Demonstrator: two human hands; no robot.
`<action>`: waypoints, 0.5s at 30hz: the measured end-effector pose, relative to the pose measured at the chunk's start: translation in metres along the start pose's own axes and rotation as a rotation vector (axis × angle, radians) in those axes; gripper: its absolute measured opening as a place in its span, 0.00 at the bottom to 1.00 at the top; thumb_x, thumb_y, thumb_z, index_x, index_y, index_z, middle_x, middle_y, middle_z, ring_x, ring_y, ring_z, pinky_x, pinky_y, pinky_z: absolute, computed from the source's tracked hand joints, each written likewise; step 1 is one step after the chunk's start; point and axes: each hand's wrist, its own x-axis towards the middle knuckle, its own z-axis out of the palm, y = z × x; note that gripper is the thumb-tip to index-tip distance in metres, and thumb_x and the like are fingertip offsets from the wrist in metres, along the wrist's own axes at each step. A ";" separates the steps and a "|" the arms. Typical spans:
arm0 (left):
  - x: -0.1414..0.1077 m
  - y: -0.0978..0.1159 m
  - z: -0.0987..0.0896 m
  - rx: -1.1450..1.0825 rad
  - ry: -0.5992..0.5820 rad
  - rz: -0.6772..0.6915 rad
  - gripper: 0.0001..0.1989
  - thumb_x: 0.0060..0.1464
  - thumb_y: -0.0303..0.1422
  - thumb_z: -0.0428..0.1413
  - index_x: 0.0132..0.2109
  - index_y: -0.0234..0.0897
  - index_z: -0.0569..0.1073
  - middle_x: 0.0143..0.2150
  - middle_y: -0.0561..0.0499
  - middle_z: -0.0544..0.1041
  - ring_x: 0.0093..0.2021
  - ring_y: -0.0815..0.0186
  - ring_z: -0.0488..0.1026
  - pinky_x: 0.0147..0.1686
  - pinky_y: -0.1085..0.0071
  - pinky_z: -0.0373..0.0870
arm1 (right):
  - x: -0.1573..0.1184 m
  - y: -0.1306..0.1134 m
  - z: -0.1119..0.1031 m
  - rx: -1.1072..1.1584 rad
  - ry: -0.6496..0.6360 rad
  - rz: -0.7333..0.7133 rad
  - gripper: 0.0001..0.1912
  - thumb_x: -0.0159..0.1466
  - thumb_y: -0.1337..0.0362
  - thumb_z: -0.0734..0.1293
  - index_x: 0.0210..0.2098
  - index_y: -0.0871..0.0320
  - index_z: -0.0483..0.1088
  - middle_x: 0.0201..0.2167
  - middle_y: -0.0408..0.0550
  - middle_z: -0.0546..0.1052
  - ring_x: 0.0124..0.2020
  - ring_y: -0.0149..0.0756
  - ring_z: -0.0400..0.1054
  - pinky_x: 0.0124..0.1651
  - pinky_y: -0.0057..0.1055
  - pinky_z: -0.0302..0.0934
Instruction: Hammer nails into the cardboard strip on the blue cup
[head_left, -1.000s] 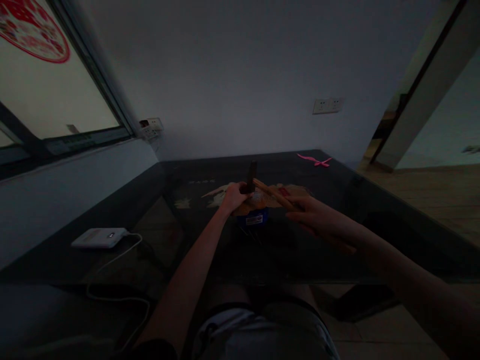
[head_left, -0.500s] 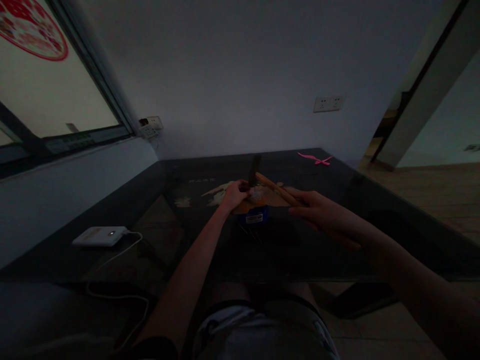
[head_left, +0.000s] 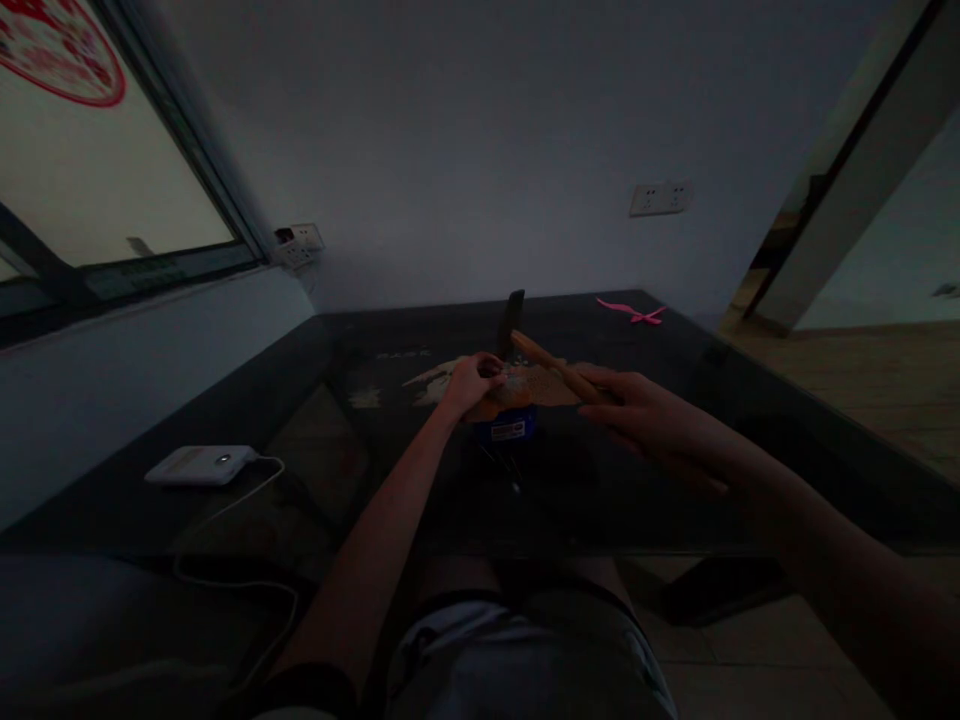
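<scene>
In the dim head view, my right hand [head_left: 626, 400] is closed round the handle of a wooden tool [head_left: 551, 366] that slants up to the left. A dark flat piece [head_left: 511, 318] stands up by the tool's far end; whether the two are joined is unclear. My left hand [head_left: 474, 380] has its fingers curled together beside that end, over a blue container [head_left: 514, 425] with a white label. An orange-brown surface shows at the container's top. What the left fingers hold is too small and dark to tell.
A white power bank [head_left: 201, 465] with a cable lies on the dark table [head_left: 292, 350] at the left. A pink ribbon-like item [head_left: 630, 311] lies at the back right. Wall sockets [head_left: 660, 198] are behind, and a window is at the upper left.
The view has shifted slightly. The dark piece stands out more fully above the tool's tip. Both hands keep nearly the same places and grips.
</scene>
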 end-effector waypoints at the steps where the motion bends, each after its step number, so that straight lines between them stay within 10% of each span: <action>1: 0.000 0.000 0.000 -0.009 -0.006 0.001 0.12 0.44 0.27 0.60 0.39 0.32 0.72 0.36 0.48 0.77 0.36 0.66 0.74 0.38 0.70 0.71 | 0.000 -0.001 -0.001 0.004 0.000 -0.006 0.22 0.58 0.64 0.62 0.52 0.62 0.63 0.16 0.33 0.59 0.11 0.22 0.54 0.12 0.19 0.50; 15: 0.001 0.000 0.000 -0.016 -0.024 -0.005 0.12 0.44 0.28 0.60 0.39 0.32 0.72 0.36 0.47 0.77 0.36 0.66 0.74 0.38 0.69 0.71 | 0.003 0.002 -0.003 0.001 -0.004 -0.050 0.23 0.58 0.65 0.62 0.53 0.62 0.63 0.15 0.33 0.59 0.11 0.21 0.54 0.11 0.18 0.50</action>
